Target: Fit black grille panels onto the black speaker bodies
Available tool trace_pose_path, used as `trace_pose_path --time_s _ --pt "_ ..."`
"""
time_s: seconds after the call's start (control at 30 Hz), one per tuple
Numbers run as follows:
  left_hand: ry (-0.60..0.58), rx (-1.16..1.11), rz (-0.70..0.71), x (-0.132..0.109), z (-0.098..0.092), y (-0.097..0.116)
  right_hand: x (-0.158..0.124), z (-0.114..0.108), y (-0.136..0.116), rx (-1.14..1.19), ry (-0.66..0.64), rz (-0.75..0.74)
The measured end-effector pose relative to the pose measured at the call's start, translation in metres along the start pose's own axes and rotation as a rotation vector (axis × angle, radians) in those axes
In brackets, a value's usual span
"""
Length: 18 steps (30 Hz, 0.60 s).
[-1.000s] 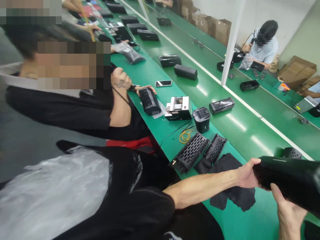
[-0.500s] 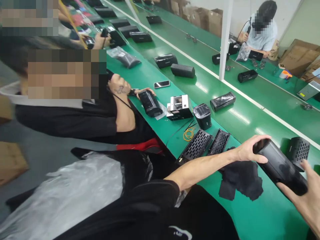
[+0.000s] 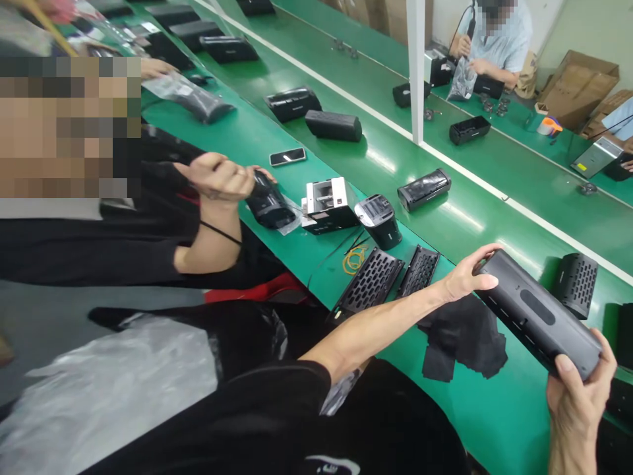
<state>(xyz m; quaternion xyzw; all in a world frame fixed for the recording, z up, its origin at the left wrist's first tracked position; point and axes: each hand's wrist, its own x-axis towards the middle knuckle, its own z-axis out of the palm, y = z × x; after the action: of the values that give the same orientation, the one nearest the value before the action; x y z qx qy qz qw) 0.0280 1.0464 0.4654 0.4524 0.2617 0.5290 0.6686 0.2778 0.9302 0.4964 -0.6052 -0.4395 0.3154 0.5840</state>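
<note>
Long black bar-shaped plastic speaker (image 3: 539,315) held clear above the green conveyor table (image 3: 465,218), right hand (image 3: 578,389) clamped on its near end, left hand (image 3: 465,277) cupping the far end, slotted face turned up as if for viewing. Beneath, crumpled black cloth (image 3: 465,336); left, two perforated black grilles (image 3: 386,287); farther, upright small black speaker (image 3: 378,221).

Bright, even light from overhead; glossy streaks of glare run across the green table (image 3: 459,218) toward 2 o'clock. Shadows under objects are soft and short. Wide-angle distortion bends lines at the edges; faces are pixelated; slight blur at 7 o'clock, centre sharp
</note>
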Motion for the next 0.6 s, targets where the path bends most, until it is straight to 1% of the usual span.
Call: trace_pose_path --time_s 0.03,0.1,0.17,0.2,0.23,0.3,0.37,0.43,0.47,0.53,0.6 --pt "0.016 0.038 -0.055 0.003 -0.003 -0.002 0.002 0.002 0.005 0.040 0.032 0.059" --pt "0.028 0.154 -0.215 0.011 -0.010 -0.006 0.008 0.004 0.017 0.097 0.041 0.232" --pt "0.015 0.290 -0.356 0.019 -0.016 -0.010 0.014 0.004 0.029 0.125 -0.001 0.399" --pt "0.011 0.340 -0.396 0.022 -0.017 -0.012 0.016 0.004 0.034 0.129 -0.026 0.451" --pt "0.014 0.370 -0.418 0.025 -0.017 -0.015 0.017 0.003 0.038 0.130 -0.047 0.478" --pt "0.047 0.388 -0.443 0.029 -0.015 -0.023 0.017 0.003 0.047 0.121 -0.052 0.474" --pt "0.099 0.404 -0.493 0.032 -0.012 -0.031 0.016 0.002 0.055 0.101 -0.017 0.472" --pt "0.129 0.455 -0.572 0.035 -0.011 -0.039 0.016 0.001 0.064 0.089 0.020 0.527" --pt "0.126 0.475 -0.610 0.037 -0.012 -0.042 0.016 0.001 0.069 0.087 0.020 0.570" --pt "0.077 0.462 -0.654 0.041 -0.016 -0.048 0.016 -0.001 0.077 0.091 -0.023 0.661" --pt "0.032 0.401 -0.632 0.044 -0.022 -0.052 0.013 -0.003 0.084 0.122 -0.091 0.704"
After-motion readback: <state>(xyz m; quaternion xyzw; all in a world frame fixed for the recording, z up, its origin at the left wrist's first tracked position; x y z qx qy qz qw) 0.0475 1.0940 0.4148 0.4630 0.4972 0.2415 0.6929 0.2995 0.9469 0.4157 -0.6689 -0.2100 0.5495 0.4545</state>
